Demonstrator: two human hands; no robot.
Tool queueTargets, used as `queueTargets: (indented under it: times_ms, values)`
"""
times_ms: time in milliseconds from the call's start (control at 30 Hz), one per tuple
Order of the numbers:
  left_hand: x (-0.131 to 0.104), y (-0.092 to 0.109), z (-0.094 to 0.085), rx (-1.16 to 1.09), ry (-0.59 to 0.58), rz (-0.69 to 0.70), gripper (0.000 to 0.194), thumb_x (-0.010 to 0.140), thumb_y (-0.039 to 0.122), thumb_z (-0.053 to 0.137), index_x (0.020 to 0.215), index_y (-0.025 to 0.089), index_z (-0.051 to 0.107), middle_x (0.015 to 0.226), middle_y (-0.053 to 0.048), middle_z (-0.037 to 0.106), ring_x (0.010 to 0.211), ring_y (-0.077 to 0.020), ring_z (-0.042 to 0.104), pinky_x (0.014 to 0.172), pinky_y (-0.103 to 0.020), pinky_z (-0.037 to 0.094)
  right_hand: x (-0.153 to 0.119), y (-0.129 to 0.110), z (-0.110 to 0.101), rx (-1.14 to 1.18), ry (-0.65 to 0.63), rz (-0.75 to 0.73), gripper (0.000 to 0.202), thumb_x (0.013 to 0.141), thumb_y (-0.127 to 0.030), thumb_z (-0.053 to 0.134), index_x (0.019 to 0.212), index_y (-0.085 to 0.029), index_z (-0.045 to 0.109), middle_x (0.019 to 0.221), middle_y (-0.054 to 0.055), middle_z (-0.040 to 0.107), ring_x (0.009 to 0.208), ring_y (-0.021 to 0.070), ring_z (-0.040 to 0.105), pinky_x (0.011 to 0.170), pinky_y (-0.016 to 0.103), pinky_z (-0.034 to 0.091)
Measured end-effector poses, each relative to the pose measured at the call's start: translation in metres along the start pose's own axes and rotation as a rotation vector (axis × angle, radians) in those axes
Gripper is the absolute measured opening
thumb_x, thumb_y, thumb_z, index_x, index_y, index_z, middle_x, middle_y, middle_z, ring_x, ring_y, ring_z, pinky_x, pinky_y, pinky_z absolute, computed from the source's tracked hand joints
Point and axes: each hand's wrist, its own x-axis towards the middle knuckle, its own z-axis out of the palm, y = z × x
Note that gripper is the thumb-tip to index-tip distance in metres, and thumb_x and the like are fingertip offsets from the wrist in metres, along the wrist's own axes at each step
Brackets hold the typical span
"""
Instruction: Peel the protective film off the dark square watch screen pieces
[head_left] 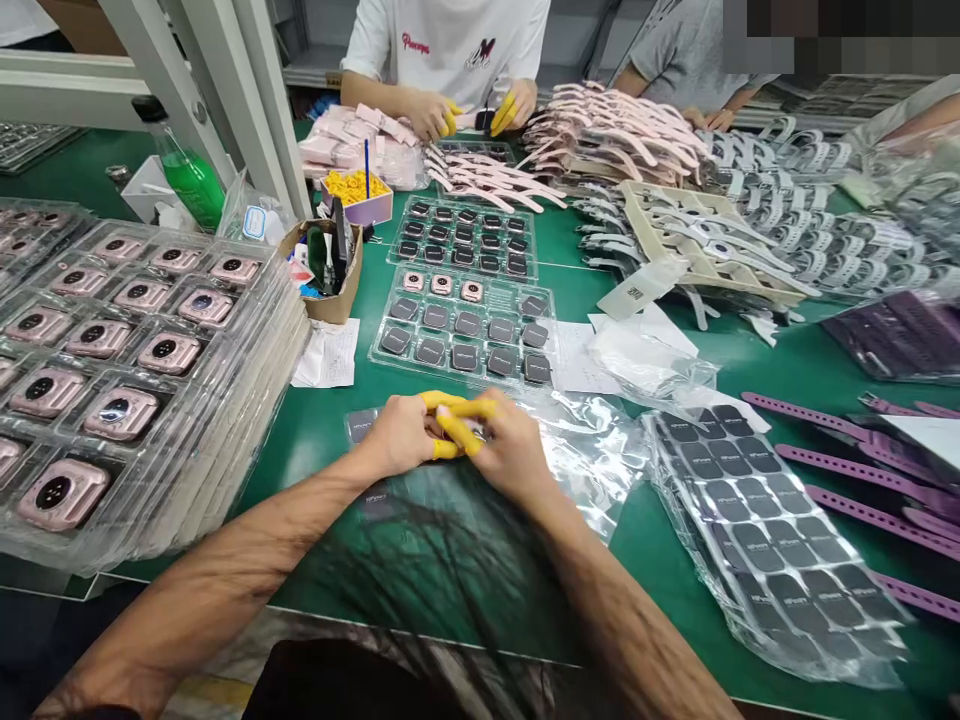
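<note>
My left hand (pixel 401 435) and my right hand (pixel 514 445) meet over the front of the green table (pixel 315 440), with yellow finger cots on their fingertips. Their fingers close around something small that I cannot make out, as the fingers cover it. A clear plastic sheet (pixel 592 440) lies flat beneath and beside them. Dark printed squares (pixel 373 497) show by the left wrist. Just beyond the hands is a clear blister tray (pixel 517 290) of dark-covered square pieces, with a few pink watch cases (pixel 441 286) in its back row.
At left, stacked trays (pixel 277 350) hold pink watch cases. Dark printed film sheets (pixel 757 500) and purple straps (pixel 892 485) lie at right. Behind are a cardboard box (pixel 341 300), a green bottle (pixel 191 180) and piled pink straps (pixel 615 130). A co-worker (pixel 450 50) handles a dark piece opposite.
</note>
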Motion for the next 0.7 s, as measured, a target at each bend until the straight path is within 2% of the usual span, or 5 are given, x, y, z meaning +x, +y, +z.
queueTargets:
  times_ms: [167,200,367,533,700]
  values:
    - [0.008,0.008,-0.005,-0.330,0.155,-0.023,0.062,0.050,0.014,0.089,0.108,0.012,0.066,0.094,-0.006,0.071,0.086,-0.0173,0.066,0.082,-0.030,0.052,-0.007,-0.014,0.001,-0.225,0.229,0.098,0.018,0.088,-0.032,0.061,0.102,-0.022,0.065,0.096,0.010,0.058,0.092,0.0276,0.057,0.077,0.045,0.050]
    - [0.010,0.009,-0.008,-0.405,0.157,-0.025,0.062,0.050,0.015,0.090,0.107,0.013,0.066,0.097,-0.006,0.071,0.087,-0.0165,0.065,0.083,-0.031,0.052,-0.012,-0.019,0.005,-0.156,0.192,0.045,0.022,0.087,-0.030,0.062,0.108,-0.025,0.063,0.097,0.009,0.059,0.092,0.0277,0.058,0.077,0.046,0.052]
    - [0.012,0.009,-0.016,-0.553,0.122,-0.104,0.056,0.052,0.014,0.090,0.103,0.014,0.069,0.099,-0.006,0.070,0.081,-0.0127,0.063,0.076,-0.028,0.050,-0.036,-0.042,0.040,0.203,-0.330,-0.263,0.049,0.083,-0.032,0.070,0.129,-0.040,0.053,0.109,0.004,0.069,0.111,0.0301,0.058,0.090,0.052,0.055]
    - [0.002,0.013,-0.010,-0.549,-0.027,-0.202,0.052,0.052,0.011,0.090,0.100,0.013,0.069,0.093,-0.005,0.070,0.079,-0.0134,0.064,0.077,-0.029,0.052,-0.035,-0.037,0.057,0.186,-0.191,-0.194,0.027,0.086,-0.023,0.066,0.109,-0.036,0.066,0.095,0.003,0.071,0.093,0.0256,0.062,0.080,0.047,0.056]
    - [0.002,0.014,-0.010,-0.550,-0.015,-0.177,0.050,0.052,0.010,0.089,0.097,0.011,0.069,0.091,-0.006,0.069,0.080,-0.0136,0.064,0.081,-0.031,0.052,-0.034,-0.037,0.051,0.235,-0.143,-0.329,0.044,0.082,-0.009,0.065,0.115,-0.039,0.062,0.088,-0.002,0.073,0.091,0.0240,0.062,0.080,0.047,0.052]
